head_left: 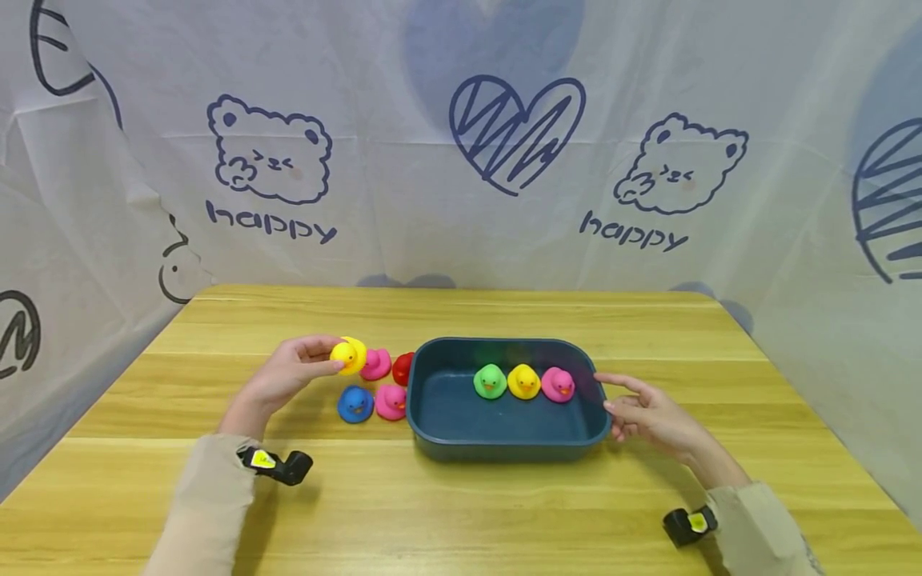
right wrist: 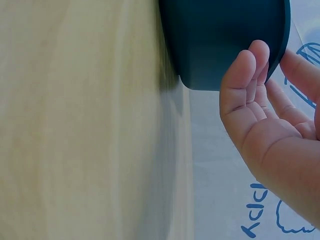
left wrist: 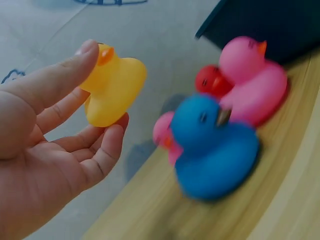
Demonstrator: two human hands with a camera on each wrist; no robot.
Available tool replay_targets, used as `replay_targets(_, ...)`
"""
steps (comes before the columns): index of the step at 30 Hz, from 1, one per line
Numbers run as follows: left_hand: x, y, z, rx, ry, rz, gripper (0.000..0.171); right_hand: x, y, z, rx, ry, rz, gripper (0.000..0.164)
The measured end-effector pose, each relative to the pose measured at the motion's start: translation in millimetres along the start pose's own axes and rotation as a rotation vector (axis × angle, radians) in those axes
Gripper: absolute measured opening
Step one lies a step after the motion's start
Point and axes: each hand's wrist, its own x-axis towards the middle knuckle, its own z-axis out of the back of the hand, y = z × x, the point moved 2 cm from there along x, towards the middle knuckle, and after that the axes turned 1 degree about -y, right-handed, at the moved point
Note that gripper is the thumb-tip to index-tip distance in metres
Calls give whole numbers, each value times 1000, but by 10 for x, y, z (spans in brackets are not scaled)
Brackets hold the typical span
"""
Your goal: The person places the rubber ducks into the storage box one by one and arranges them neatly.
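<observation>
My left hand [head_left: 288,370] pinches a yellow rubber duck [left wrist: 112,92] between thumb and fingertips, lifted over the table left of the tub. Close beside it sit a blue duck [head_left: 356,405], one pink duck [head_left: 391,402], another pink duck [head_left: 376,364] and a red duck [head_left: 403,369] partly hidden by the tub. Inside the dark teal tub [head_left: 504,453] a green duck [head_left: 490,382], a yellow duck [head_left: 523,382] and a pink duck [head_left: 558,386] stand in a row. At the tub's right end, my right hand [head_left: 651,416] touches the rim with its fingertips.
Everything stands on a wood-grain table [head_left: 461,512]. Behind it hangs a pale cloth [head_left: 403,184] printed with bears and hearts. Each wrist wears a small black camera, one on the left sleeve [head_left: 209,496] and one on the right sleeve [head_left: 763,528].
</observation>
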Motion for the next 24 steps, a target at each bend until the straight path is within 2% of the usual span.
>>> replay_targets(15,263,-120,-470,-156,-32,-29,43,7,-7,9,-9,-11,-13,55)
replay_targets(18,315,-153,-569,-120,-52,-42,41,2,-6,8,-3,-7,-6,53)
replay_targets(24,389,-237,-772,79,-113,-53,36,2,-2,6,1,-2,1,52)
